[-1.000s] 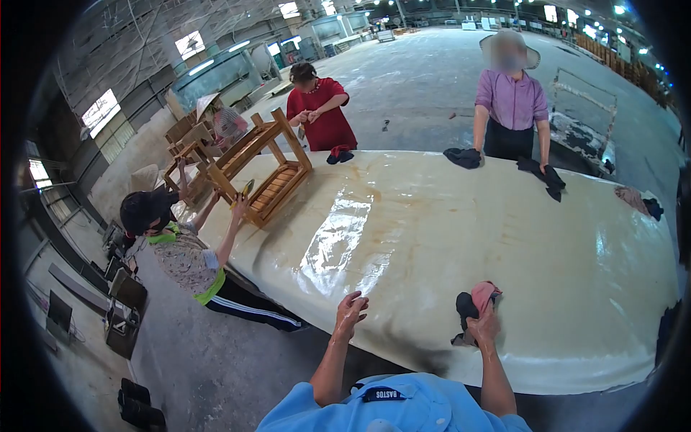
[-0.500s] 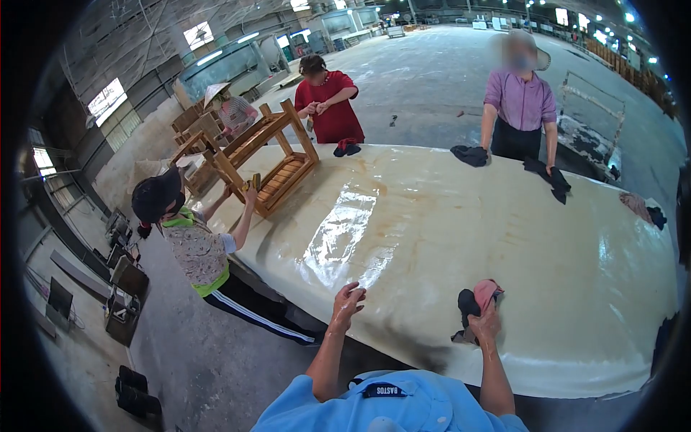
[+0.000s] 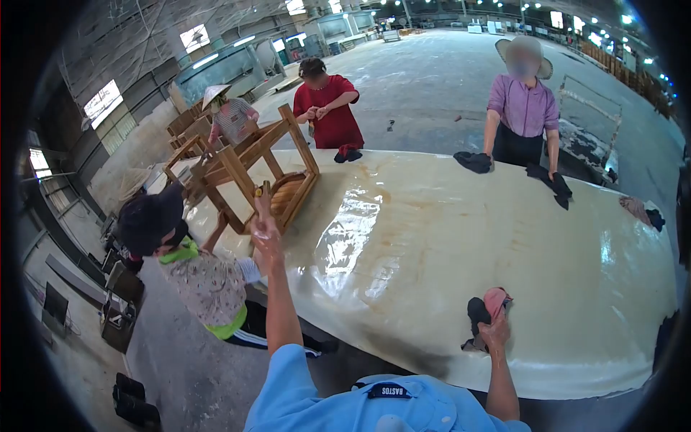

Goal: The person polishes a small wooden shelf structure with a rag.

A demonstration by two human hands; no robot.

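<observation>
My left hand [image 3: 265,227] is stretched far out to the left, overlapping the near side of a wooden furniture frame [image 3: 294,205]. This frame has square legs and a slatted panel and lies tipped over on the covered table [image 3: 432,237]. Whether my left fingers grip the wood I cannot tell. A small yellow item [image 3: 258,192] shows just past the fingertips, by the slats. On the table's near edge, my right hand [image 3: 494,333] is closed on a bunched rag [image 3: 497,301], pink and dark in colour.
A person in a dark cap [image 3: 151,219] stands close at my left, one hand on the frame. Across the table are a person in red [image 3: 332,108] and one in purple [image 3: 524,108], who presses on dark cloths [image 3: 473,162]. Another cloth [image 3: 636,210] lies far right.
My left hand has reached forward and left from the table edge to the wooden frame. The frame has shifted slightly, and the capped person leans nearer. My right hand stays on the rag.
</observation>
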